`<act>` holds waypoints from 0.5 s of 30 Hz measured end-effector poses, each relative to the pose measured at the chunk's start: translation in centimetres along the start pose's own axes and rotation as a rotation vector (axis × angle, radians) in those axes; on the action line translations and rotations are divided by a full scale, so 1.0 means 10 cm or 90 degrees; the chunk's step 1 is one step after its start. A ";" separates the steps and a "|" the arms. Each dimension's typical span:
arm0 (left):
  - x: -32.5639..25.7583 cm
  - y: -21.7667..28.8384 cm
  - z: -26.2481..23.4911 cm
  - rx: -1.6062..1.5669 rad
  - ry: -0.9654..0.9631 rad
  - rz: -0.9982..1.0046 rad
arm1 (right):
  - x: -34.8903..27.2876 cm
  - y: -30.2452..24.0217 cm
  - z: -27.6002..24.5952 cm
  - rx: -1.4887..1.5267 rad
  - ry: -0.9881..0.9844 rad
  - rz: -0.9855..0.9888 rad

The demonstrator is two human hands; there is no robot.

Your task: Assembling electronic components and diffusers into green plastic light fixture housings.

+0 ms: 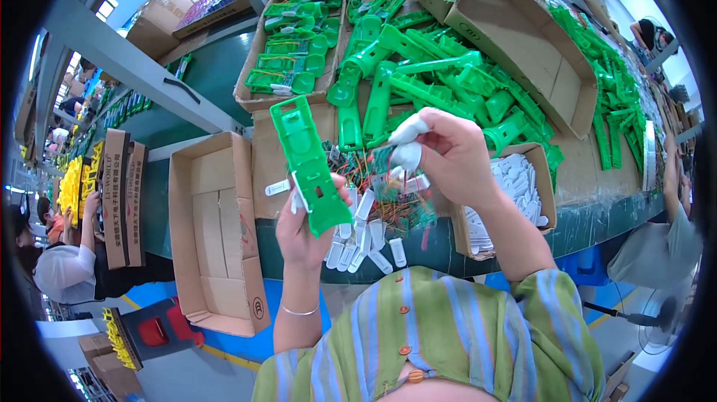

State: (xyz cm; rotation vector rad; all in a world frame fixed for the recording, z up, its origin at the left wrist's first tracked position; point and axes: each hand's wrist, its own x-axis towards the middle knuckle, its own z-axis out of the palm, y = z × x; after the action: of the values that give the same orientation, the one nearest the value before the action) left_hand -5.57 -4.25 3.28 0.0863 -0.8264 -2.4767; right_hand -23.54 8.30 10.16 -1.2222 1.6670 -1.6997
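Your left hand (302, 226) has its grip clenched around a flat green plastic shell (305, 163), held upright above the tabletop (202, 73). Your right hand (452, 152) pinches a small white part (407, 144) just beside the shell, over a tangle of thin coloured wires (388, 189). White plastic pieces (362, 241) lie below. A pile of green mouldings (441, 81) sits behind, an open cardboard box (213, 230) to your left.

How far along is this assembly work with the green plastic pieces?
Done: a cardboard tray behind holds finished-looking green pieces in rows. In hand: the left hand holds one flat green plastic shell upright; the right hand pinches a small white part beside it, not yet joined. Left: a large loose heap of green plastic shells, plus white parts and wired pieces on the table.
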 end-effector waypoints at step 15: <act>-0.02 -0.33 -0.03 0.000 0.033 0.047 | -0.03 0.16 0.49 -0.159 -0.003 -0.105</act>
State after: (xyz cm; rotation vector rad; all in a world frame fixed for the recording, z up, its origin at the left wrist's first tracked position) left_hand -6.81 -2.07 1.15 0.1178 -0.7942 -2.3950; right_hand -19.72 5.69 7.95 -1.5150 1.8638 -1.6154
